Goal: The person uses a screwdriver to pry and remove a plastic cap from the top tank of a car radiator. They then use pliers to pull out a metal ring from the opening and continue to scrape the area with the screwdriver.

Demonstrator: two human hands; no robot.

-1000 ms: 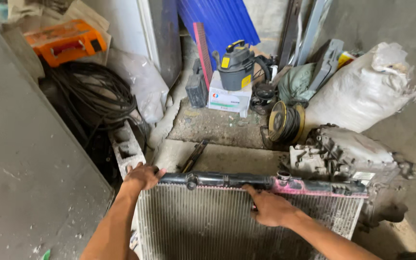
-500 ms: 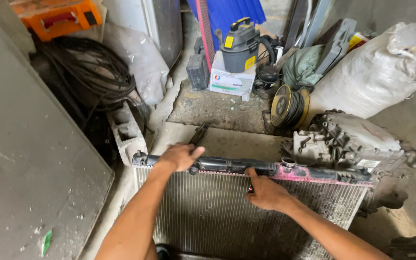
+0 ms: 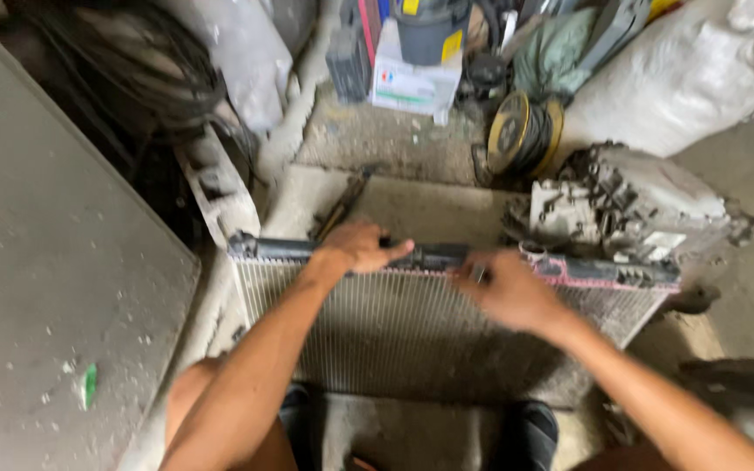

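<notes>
A grey panel (image 3: 54, 288) filled the left, with coiled cable (image 3: 133, 61) at far left. The radiator (image 3: 412, 340) stood upright in the near centre. The left hand (image 3: 361, 247) gripped its dark top bar (image 3: 281, 249); the right hand (image 3: 503, 288), blurred, seemed closed on the same bar, pinching something small. A carton (image 3: 414, 85) sat far behind. A wire spool (image 3: 525, 131), grimy engine part (image 3: 621, 201) and white sack (image 3: 682, 78) crowded the right.
</notes>
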